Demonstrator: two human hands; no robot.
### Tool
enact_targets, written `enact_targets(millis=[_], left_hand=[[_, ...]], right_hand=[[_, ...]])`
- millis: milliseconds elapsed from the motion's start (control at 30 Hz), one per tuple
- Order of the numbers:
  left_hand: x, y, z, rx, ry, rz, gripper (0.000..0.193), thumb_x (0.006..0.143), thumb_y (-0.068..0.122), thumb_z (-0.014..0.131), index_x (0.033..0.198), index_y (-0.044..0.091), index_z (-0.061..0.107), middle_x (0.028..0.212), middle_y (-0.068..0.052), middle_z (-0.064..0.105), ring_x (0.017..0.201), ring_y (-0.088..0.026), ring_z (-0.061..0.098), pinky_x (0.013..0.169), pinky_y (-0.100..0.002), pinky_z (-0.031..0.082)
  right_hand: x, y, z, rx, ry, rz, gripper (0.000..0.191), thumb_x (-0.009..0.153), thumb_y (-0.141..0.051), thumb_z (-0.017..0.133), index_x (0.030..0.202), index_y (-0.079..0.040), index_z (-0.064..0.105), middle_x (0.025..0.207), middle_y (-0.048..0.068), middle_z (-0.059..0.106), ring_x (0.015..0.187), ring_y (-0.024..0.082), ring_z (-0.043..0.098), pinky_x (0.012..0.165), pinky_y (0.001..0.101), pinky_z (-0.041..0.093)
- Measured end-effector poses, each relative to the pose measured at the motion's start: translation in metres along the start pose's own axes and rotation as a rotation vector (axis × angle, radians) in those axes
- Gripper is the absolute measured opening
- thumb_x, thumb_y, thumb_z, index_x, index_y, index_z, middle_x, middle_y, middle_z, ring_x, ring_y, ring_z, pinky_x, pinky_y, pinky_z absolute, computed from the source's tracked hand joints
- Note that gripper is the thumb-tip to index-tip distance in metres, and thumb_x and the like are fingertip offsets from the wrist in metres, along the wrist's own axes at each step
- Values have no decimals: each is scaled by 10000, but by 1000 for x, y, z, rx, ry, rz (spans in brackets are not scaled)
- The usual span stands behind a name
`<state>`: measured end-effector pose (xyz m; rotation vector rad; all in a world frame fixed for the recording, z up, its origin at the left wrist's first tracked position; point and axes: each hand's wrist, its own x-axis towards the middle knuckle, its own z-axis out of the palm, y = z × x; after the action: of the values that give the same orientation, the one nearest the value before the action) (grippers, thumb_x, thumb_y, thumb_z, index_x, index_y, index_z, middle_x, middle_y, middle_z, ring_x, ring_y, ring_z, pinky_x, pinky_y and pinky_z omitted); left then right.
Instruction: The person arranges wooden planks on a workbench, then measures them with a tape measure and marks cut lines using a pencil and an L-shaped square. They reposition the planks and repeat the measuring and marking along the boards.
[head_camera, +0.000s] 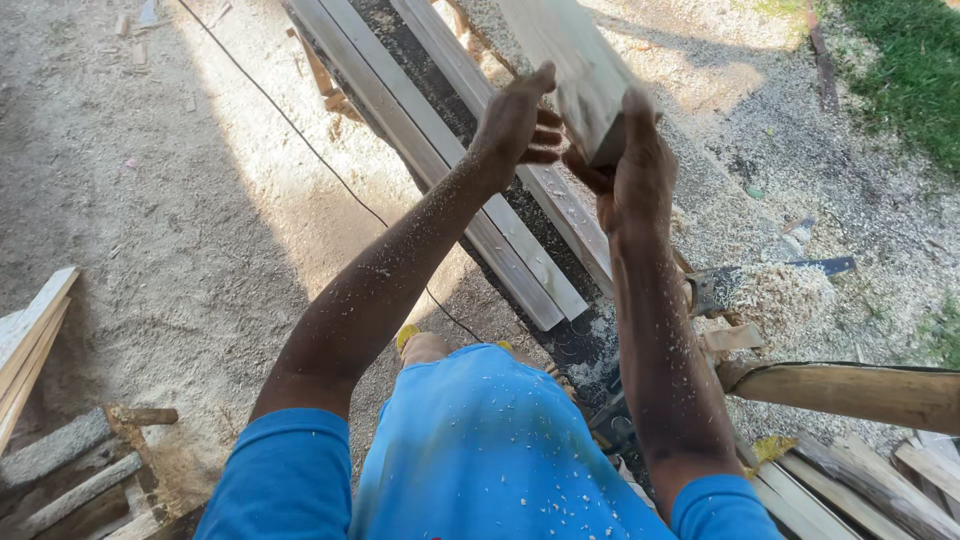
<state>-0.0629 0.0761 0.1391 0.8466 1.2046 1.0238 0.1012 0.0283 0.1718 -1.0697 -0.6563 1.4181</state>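
From the head camera, both arms reach forward and up, dusted with sawdust, to a pale wooden plank (568, 55) held in the air ahead of the person. Its near end sits at the hands and its long axis runs away from them, up and to the left, out of the top of the frame. The right hand (632, 172) is clenched around the squared, rough-sawn end from below and the side, so it is the hand bearing the piece. The left hand (515, 122) lies against the plank's left face with fingers spread, thumb raised, pressing rather than gripping. Beneath lie long stacked boards (455, 160) on sawdust-covered ground (180, 220), roughly parallel to the held plank. A thin black cable (300, 135) crosses the ground. To the right sit a heap of shavings (780, 295) and a rounded timber offcut (850, 392).
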Motion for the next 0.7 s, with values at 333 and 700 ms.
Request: enact_targets(millis=[333,700], left_hand=[[72,-91,-33,-204,-126,-282,817,940,531,595,1397,-121,411,1147,-267,599,987,-370,654,812,-466,633],[268,-95,-92,-327,-360,-305,969,839,569,696,1484,-33,293,1375,-338,507,1252,-464,606,954,-590,643]], right_hand=[[-10,53,-82,-637,57,83,637,674,-284,823,1188,3,580,918,340,733,667,247,761,561,303,677],[-10,67,-169,-1194,151,-24,932,502,-385,919,1352,-107,654,1313,138,698,1220,297,668,1114,458,496]])
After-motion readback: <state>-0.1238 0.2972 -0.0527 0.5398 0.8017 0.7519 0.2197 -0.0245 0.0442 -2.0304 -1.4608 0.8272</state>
